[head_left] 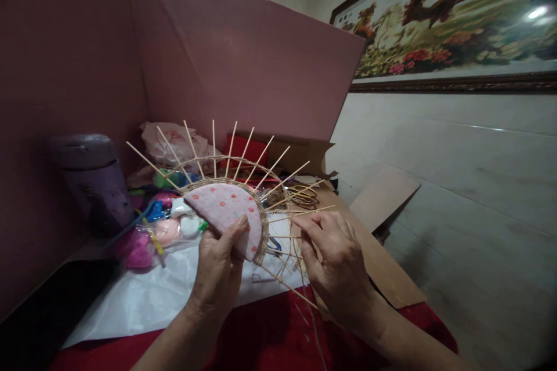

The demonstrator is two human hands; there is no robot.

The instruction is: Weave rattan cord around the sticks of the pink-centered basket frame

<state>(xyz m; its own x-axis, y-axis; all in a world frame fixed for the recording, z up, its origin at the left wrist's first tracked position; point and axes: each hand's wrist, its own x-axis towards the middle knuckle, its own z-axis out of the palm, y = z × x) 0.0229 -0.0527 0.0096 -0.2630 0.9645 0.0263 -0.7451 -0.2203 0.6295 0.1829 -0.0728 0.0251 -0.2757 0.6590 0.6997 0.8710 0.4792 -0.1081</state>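
A half-round piece covered in pink flowered cloth point(226, 208) is tilted in front of me, with thin wooden sticks fanning out from its curved edge. Brown twine point(262, 237) is wound tightly along that edge, and a second line of twine arcs across the sticks farther out. My left hand point(221, 266) grips the cloth piece at its lower side, thumb on top. At the right-hand sticks, my right hand point(333, 255) has its fingers bent together by the outer twine; what lies between the fingertips is hidden. Loose twine hangs below it.
A purple lidded cup point(93, 185) stands at the left. Bags of coloured clay point(167, 229) lie on a white sheet point(152, 295) over red cloth point(261, 336). Cardboard point(387, 272) extends at the right, near coiled wire point(302, 196). A pink panel point(243, 58) rises behind.
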